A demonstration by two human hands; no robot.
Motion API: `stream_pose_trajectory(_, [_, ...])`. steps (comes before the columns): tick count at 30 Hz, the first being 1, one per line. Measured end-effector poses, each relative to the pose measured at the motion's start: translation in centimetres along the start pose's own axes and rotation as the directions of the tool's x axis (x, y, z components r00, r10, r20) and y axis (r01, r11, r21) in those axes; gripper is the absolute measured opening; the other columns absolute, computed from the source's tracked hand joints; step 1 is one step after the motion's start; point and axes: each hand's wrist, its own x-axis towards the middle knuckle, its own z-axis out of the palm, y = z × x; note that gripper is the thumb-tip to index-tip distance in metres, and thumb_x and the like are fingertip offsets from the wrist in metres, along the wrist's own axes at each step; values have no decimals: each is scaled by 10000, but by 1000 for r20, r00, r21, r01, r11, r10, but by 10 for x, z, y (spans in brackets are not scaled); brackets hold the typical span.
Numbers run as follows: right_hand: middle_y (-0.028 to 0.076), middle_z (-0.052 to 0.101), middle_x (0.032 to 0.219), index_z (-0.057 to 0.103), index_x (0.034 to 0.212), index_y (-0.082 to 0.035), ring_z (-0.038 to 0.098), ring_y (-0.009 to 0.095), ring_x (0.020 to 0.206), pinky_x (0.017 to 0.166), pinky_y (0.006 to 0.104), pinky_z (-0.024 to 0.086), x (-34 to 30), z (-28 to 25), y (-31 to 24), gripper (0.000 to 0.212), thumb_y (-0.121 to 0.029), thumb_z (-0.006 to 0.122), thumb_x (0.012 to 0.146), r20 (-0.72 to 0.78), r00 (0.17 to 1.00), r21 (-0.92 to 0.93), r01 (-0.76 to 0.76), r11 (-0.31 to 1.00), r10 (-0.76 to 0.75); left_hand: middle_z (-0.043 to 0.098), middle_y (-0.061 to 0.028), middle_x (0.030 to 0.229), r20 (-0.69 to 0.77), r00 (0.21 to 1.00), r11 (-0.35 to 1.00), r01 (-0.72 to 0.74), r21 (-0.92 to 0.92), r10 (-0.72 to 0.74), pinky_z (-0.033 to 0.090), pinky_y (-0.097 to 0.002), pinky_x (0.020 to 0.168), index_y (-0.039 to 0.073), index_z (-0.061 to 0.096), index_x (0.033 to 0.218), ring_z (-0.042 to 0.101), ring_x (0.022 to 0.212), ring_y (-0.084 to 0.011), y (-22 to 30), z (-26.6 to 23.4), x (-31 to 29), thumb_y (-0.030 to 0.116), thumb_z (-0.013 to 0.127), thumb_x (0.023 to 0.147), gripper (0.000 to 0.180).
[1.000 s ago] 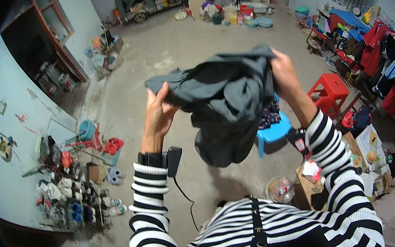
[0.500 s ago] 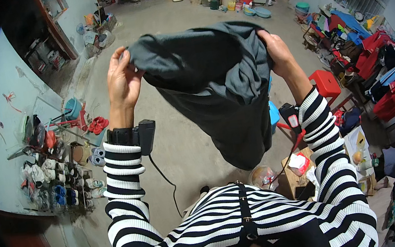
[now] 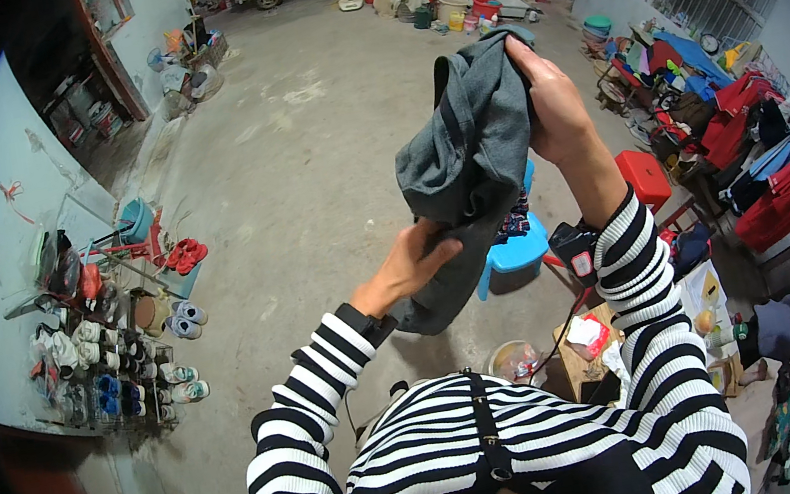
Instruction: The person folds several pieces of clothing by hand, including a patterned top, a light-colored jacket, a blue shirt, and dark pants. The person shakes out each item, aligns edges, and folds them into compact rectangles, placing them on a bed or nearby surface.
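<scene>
A dark grey garment [image 3: 470,135] hangs bunched and folded in front of me, its exact kind unclear. High up at its right edge, my right hand [image 3: 555,108] is closed on the cloth, thumb on the near side. Lower down, my left hand [image 3: 414,262] is at the garment's middle; its thumb lies over the cloth while the fingers are partly hidden behind a fold. The narrower lower end of the garment hangs below my left hand.
Behind the garment stands a blue plastic stool [image 3: 516,248] with a dark patterned cloth on it. A red stool [image 3: 643,177] is to the right, near heaped clothes [image 3: 735,113]. A small wooden table [image 3: 573,360] stands close by. Shoes fill a rack [image 3: 116,382] at left.
My left hand has left the garment's upper left edge and come down and right to its middle. The garment, spread wide before, is now gathered narrow under my right hand.
</scene>
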Motion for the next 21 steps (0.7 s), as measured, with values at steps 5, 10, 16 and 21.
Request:
stream_pose_trajectory(5, [76, 652, 896, 586, 998, -4, 626, 164, 745, 667, 301, 522, -14, 4, 3, 375, -351, 449, 954, 23, 1000, -63, -19, 998, 21, 503, -118, 1264, -86, 996, 983, 15, -185, -31, 384, -336, 963, -24, 368, 1328, 473, 1139, -198, 16, 4, 9, 156, 680, 826, 618])
stream_pose_trajectory(10, [76, 642, 891, 583, 985, -9, 607, 150, 741, 665, 297, 506, -21, 2, 8, 409, -397, 459, 951, 9, 999, -111, -48, 993, 49, 514, -141, 1241, -160, 981, 956, 56, -288, -105, 350, -316, 988, -59, 410, 1281, 463, 1152, -218, 54, 2, 22, 199, 645, 820, 578])
stream_pose_trajectory(16, [63, 610, 807, 572, 912, -21, 576, 143, 693, 628, 296, 490, -25, 9, 16, 414, -419, 462, 948, 44, 998, -148, 59, 987, -54, 582, -53, 996, -445, 877, 978, 112, -175, -180, 463, -289, 802, -16, 510, 1098, 539, 916, -129, 7, -13, 20, -40, 566, 768, 336])
stream_pose_trajectory(21, [60, 593, 775, 559, 866, -15, 560, 146, 669, 611, 298, 478, -12, -20, 16, 410, -407, 473, 946, -111, 991, -204, 54, 977, -78, 547, -137, 1080, -692, 711, 987, 18, -160, -125, 495, -278, 746, 61, 309, 1270, 606, 835, -169, 30, -37, 9, -145, 550, 715, 640])
